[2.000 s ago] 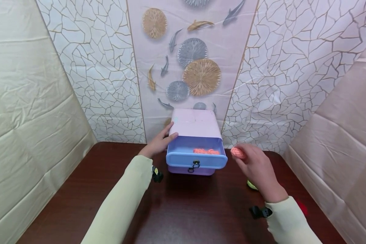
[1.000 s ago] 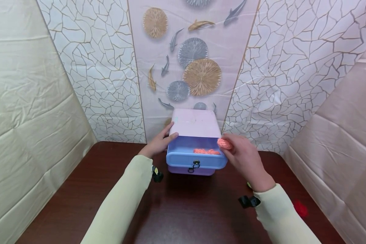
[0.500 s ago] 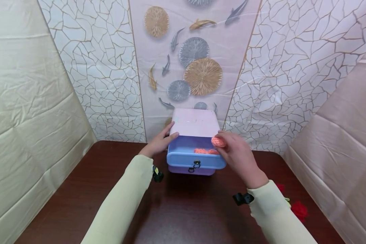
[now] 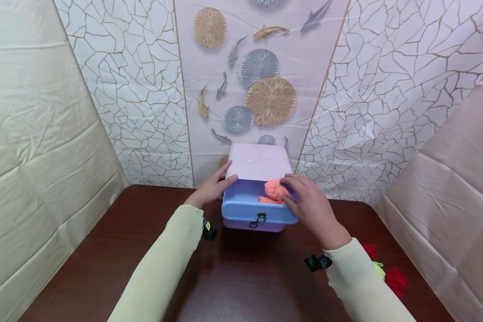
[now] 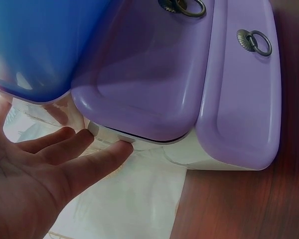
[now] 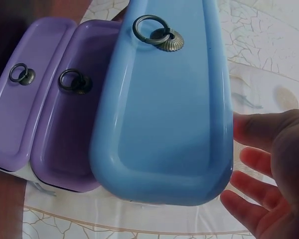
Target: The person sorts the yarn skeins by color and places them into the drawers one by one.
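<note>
A small drawer cabinet (image 4: 259,162) with a pale pink top stands at the table's far edge, its blue top drawer (image 4: 241,212) pulled out. My left hand (image 4: 211,189) rests on the cabinet's left side, thumb on the top edge; its fingertips touch the side wall in the left wrist view. Inside the drawer's right part lies a bundle of coral yarn (image 4: 275,189), beside more coral yarn (image 4: 268,201) low behind the front. Over the drawer's right edge is my right hand (image 4: 311,208), fingers parted right next to the bundle. In the right wrist view its fingers look loosely bent.
Two purple drawers (image 5: 149,74) with ring pulls sit closed below the blue one. On the dark wooden table (image 4: 241,277), at right, lie red yarn (image 4: 395,281) and yellow-green yarn (image 4: 379,269), partly behind the right sleeve. Patterned cloth hangs close behind the cabinet.
My right hand has moved left from beside the cabinet to over the drawer. The coral yarn it pinched is now in the drawer, the fingers spread away from it. The left hand stays put.
</note>
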`<state>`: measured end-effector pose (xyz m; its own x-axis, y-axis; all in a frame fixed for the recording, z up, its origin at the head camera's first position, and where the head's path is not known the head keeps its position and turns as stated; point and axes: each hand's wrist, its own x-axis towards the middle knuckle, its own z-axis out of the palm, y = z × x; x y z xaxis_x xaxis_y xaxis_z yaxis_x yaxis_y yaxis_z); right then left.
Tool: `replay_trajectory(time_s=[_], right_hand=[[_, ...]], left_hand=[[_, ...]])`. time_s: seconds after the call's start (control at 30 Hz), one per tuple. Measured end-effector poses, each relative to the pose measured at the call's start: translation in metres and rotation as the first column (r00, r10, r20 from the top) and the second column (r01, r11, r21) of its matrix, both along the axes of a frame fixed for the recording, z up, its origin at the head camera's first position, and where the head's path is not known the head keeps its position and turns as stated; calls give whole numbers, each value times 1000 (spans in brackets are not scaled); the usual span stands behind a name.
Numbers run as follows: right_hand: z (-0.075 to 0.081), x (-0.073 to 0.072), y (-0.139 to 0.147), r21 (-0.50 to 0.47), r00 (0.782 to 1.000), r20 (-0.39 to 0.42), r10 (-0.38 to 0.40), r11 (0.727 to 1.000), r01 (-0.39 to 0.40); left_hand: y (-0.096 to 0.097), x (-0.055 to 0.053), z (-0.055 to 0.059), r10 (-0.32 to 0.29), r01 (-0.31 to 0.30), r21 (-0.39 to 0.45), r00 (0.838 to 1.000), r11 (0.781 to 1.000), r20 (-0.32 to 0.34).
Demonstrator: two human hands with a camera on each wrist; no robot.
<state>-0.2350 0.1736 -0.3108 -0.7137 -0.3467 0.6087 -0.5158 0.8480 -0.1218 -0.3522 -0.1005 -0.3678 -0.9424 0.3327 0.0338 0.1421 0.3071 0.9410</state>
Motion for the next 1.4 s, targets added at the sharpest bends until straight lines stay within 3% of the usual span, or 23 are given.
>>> replay_trajectory(time_s=[0.57,0.83,1.0,1.23,1.4], right_hand=[[-5,5,2,-53,995,101,-4,999,10],[-8,12,15,-72,996,87,-34,997,40],[-9,16,21,-103,996,73,-43,993,51],[-10,16,32,-140,999,21,-43,989,46],[-14,16,39,-149,999,6,-35,988,36]], left_hand=[[-6,3,1,3,-3,-19,1000,1000,13],[2,0,0,-2,3,-34,1000,999,22],[4,1,7,-7,10,-48,999,999,54],[6,20,28,-23,26,-53,998,998,61],[4,9,13,-9,11,-37,998,999,55]])
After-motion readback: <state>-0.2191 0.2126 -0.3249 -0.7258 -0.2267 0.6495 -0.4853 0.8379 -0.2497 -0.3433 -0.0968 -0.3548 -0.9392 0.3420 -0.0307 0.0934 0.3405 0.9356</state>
